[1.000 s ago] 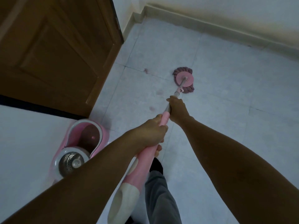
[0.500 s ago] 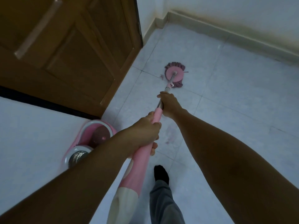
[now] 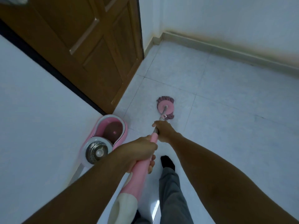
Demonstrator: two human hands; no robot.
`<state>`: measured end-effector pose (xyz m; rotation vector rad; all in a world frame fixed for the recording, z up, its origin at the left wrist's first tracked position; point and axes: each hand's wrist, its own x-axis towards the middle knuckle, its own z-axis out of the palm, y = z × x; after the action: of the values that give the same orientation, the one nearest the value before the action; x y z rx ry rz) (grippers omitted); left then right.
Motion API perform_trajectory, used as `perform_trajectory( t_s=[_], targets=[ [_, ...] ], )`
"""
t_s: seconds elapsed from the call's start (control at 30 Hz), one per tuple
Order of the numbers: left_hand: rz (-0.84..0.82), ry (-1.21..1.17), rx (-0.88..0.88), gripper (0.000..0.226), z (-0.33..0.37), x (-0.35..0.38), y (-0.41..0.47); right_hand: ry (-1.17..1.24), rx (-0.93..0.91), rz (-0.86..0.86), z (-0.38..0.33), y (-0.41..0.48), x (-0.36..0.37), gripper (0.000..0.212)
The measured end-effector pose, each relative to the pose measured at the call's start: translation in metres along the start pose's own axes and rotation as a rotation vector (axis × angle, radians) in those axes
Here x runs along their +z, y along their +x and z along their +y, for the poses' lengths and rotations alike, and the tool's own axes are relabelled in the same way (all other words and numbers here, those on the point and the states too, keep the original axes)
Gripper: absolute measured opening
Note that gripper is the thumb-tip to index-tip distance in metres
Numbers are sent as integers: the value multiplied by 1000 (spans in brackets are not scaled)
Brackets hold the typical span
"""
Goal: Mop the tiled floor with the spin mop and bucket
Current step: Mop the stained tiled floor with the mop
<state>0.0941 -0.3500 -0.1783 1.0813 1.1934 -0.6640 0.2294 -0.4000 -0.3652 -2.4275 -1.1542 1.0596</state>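
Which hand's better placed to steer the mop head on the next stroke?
Right, probably: the right hand grips lower on the handle, nearer the mop head; left hand holds higher up.

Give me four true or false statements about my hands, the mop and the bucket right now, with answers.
1. The left hand and the right hand both grip the mop handle. True.
2. The right hand grips nearer the mop head than the left hand. True.
3. The mop head sits inside the bucket. False: it lies on the tiled floor.
4. The bucket stands right of the mop handle. False: it stands to its left, near the wooden door.
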Motion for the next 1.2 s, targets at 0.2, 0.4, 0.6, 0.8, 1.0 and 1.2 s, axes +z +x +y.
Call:
perform_trajectory(
  t_s=[0.2,0.4,0.6,0.8,1.0,1.2],
  targets=[
    [-44,179,-2,28,-85,0,-56,-137,3,32,-29,-104,63,25],
    [-55,231,27,34,-105,16,-64,-151,23,69,-16,-127,85,15],
    [-41,234,59,43,-86,31,-34,-50,59,148,17,-100,77,8],
    [-58,199,80,52,-12,70,37,-91,57,159,96,-35,14,26],
    [-49,160,131,47,89,95,114,-100,78,209,163,53,-64,34],
    [-27,113,171,48,147,111,177,-110,75,250,209,126,-104,37]
  ],
)
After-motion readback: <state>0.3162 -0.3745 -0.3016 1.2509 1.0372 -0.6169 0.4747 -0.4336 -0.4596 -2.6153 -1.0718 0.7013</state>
